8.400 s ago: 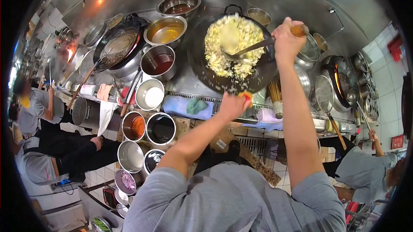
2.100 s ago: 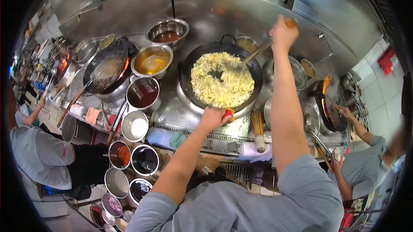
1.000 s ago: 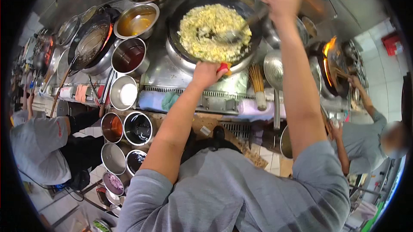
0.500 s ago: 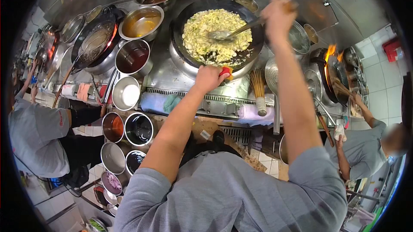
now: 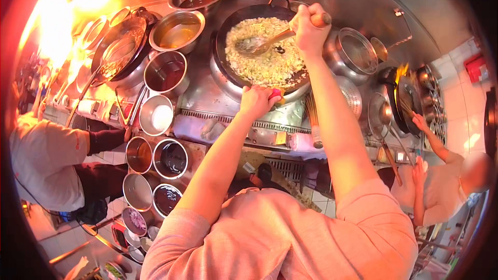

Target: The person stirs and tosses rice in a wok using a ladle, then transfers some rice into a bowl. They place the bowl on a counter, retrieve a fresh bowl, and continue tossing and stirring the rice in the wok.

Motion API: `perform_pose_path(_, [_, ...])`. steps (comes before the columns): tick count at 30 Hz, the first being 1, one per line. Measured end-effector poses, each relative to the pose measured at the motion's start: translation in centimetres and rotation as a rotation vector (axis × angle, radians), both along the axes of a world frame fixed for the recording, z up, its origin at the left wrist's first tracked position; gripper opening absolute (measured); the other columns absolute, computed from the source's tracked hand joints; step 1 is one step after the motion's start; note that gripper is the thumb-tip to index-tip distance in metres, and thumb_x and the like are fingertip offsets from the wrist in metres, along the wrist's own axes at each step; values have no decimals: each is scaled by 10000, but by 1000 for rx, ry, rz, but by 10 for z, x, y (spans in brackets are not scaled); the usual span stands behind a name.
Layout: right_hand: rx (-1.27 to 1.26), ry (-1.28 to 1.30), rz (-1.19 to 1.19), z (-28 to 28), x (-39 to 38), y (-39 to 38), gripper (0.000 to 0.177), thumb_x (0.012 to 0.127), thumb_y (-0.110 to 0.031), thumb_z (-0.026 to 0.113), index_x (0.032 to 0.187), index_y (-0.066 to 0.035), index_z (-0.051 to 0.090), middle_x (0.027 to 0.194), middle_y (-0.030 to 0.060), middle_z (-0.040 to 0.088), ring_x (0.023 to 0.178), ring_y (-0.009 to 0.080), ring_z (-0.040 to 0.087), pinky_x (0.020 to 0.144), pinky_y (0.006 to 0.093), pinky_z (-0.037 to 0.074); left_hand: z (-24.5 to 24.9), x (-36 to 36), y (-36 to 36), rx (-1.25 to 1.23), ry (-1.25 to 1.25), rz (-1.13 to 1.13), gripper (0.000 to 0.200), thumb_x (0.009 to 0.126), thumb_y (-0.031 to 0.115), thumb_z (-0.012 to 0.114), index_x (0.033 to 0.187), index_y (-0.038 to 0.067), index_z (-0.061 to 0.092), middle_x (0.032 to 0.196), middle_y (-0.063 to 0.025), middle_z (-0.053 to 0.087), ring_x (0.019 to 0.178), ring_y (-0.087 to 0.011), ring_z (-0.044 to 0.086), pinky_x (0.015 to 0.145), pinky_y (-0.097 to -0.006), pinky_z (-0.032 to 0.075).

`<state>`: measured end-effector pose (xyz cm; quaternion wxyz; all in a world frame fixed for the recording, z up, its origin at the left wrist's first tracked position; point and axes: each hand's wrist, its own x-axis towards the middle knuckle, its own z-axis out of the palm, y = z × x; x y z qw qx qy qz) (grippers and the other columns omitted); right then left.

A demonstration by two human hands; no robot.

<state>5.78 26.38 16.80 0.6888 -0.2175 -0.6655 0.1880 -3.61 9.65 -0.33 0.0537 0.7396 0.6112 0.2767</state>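
Observation:
A large black wok (image 5: 220,54) on the burner holds pale yellow chopped food (image 5: 264,70) that looks like egg fried rice. Closed at the wok's near edge is my left hand (image 5: 256,101), with a red and yellow cloth (image 5: 278,97) under its fingers. My right hand (image 5: 310,28) is wrapped round the wooden handle of a ladle (image 5: 251,46) above the wok's right side. The ladle's bowl rests in the food at the left, its underside hidden. Right of my left hand, a bamboo wok brush (image 5: 312,121) stands partly behind my right forearm.
Tall flames (image 5: 54,25) rise at the far left, beside another wok (image 5: 119,46). Steel pots of sauce (image 5: 166,72) line my left side. A strainer (image 5: 348,96) and a burning wok (image 5: 407,93) are at the right. Co-workers (image 5: 49,160) stand on both sides.
Large flames have flared up at the left, tinting everything orange. My right hand has moved left and down, taking the ladle's bowl leftward through the food. My left hand stays at the wok's edge.

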Motion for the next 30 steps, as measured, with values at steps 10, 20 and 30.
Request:
perform_pose_path(10, [-233,96,215,49,15,36,322,921,-134,638,669,-98,442,496,-7,422,371,95,388,370,281,322,-4,-20,7,-45,-85,-147,384,900,492,587,892,118,674,885,-77,666,912,-302,621,723,-449,417])
perform_pose_path(20, [-485,165,322,87,-10,50,334,884,-150,684,646,-118,453,517,-39,469,392,70,432,359,256,324,17,-17,7,-183,29,-66,456,919,550,520,935,126,687,899,-91,684,934,-287,625,792,-461,404])
perform_pose_path(30, [-356,105,87,68,8,-35,340,867,-114,699,656,-82,434,564,-28,447,540,64,438,502,284,347,6,-16,2,-201,15,-136,426,920,527,537,866,127,674,844,-84,667,875,-291,630,720,-465,391])
